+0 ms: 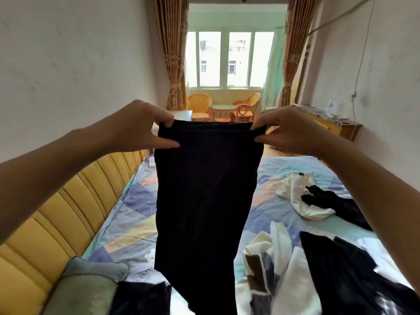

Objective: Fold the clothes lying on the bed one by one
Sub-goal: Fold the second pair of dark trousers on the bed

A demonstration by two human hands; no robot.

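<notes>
A dark navy garment [204, 201] hangs straight down in the air over the bed [136, 208], held up by its top band. My left hand [141, 126] pinches the band's left corner and my right hand [288, 130] pinches the right corner. On the bed's right side lie a white and black garment [304, 196], a dark garment [345, 264] and a cream, brown and white one [272, 258]. Another dark piece [141, 298] lies at the near left, partly hidden by the hanging garment.
The bed has a pastel patchwork sheet and a yellow padded headboard [56, 219] along the left. A grey-green pillow [86, 287] sits at the near left. A wooden desk [331, 123] stands against the right wall. Wicker chairs [200, 105] and a small table stand by the window.
</notes>
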